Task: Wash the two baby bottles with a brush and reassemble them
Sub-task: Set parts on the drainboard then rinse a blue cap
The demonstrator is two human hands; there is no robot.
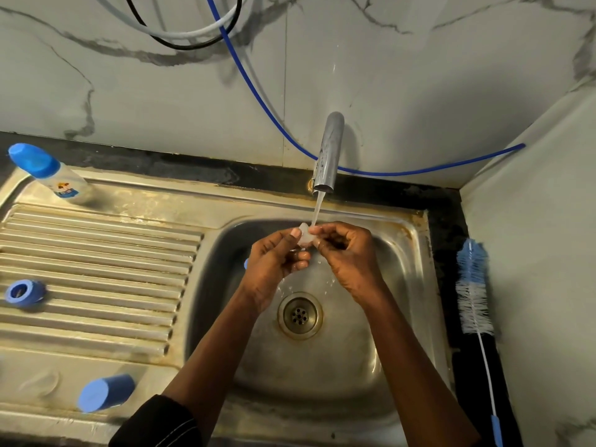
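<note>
While water runs in a thin stream (317, 209) from the steel tap (327, 153), both hands meet over the middle of the sink (409, 253) basin, just under the spout. Left hand (274, 258): thumb and curled fingers pinch a small teat (304, 236). Right hand (350, 256): fingertips pinch the same teat from its other side, remaining fingers curled in. Teat: clear to milky white, wet, mostly hidden by the fingers; only its upper part shows, touching the stream. Shape of its tip cannot be told. Droplets fall between the hands toward the drain (300, 314). Baby bottle (63, 180): stands at the back-left corner of the drainboard (96, 253), appears tilted in the wide-angle view, translucent whitish body with a small coloured print, blue domed cap on. Blue collar ring (24, 292): lies flat at the drainboard's left edge, hole facing up. Loose blue cap (106, 392): on its side near the drainboard's front edge, closed end toward the front-left. Bottle brush (474, 285): lies on the dark counter (448, 227) along the sink's right edge, blue and white bristles toward the back, thin white handle with a blue tip toward the front, well apart from both hands. Blue hose (258, 91) hangs across the marbled wall behind the tap.
</note>
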